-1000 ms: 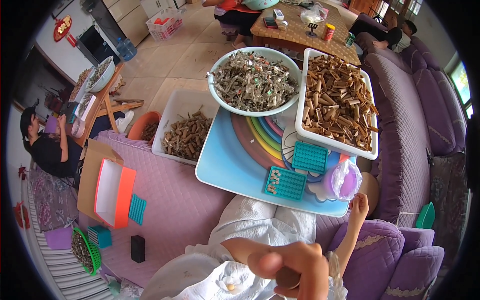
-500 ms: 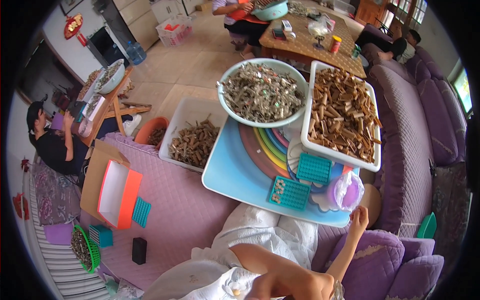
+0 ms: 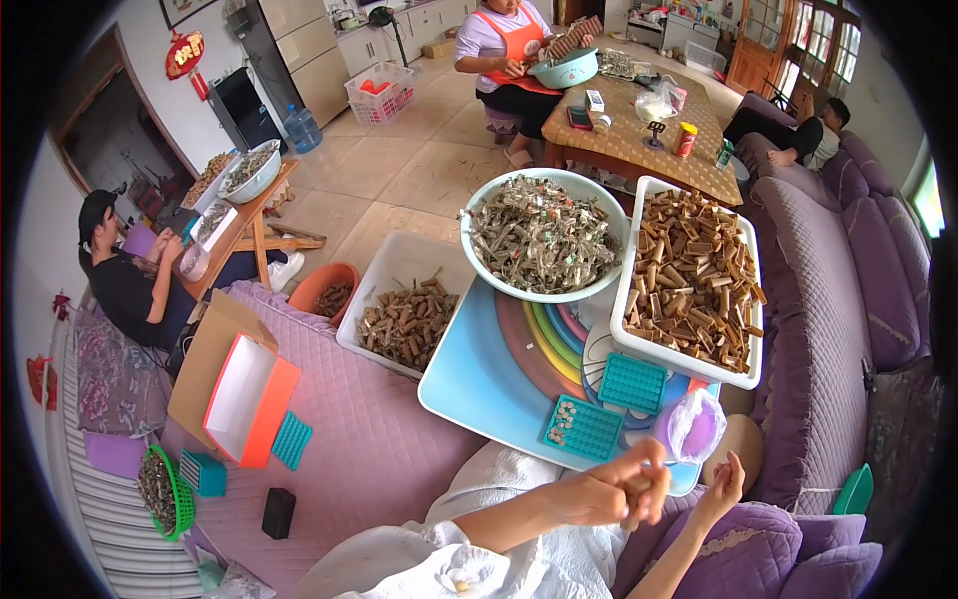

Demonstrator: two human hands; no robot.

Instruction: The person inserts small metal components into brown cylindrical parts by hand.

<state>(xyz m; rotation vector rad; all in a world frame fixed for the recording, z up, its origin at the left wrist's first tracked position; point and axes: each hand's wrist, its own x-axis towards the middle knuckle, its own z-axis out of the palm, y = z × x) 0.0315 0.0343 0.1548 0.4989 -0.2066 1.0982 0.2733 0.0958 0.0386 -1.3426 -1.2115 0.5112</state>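
My left hand (image 3: 611, 491) is closed in front of my lap, its fingers curled. A brownish bit shows among them, too unclear to name. Beside it on the right, my right hand (image 3: 722, 487) is also closed, fingertips pinched together; anything in them is too small to make out. Just beyond both hands is a purple tub (image 3: 696, 427) with a clear plastic bag over its rim. Left of the tub, a teal grid tray (image 3: 591, 431) has several small pale round pieces in its left cells. A second teal grid tray (image 3: 633, 384) lies behind it.
On the rainbow-patterned table (image 3: 459, 374) stand a basin (image 3: 544, 235) of shredded strips and a white bin (image 3: 689, 285) of brown curved pieces. Left of it are another bin (image 3: 404, 324) and an orange box (image 3: 249, 399). One person (image 3: 135, 280) works left, another (image 3: 509, 60) at the back.
My left hand has come up and forward from near my body to beside the purple tub. My right hand has drawn back slightly from the tub. The view has tilted up.
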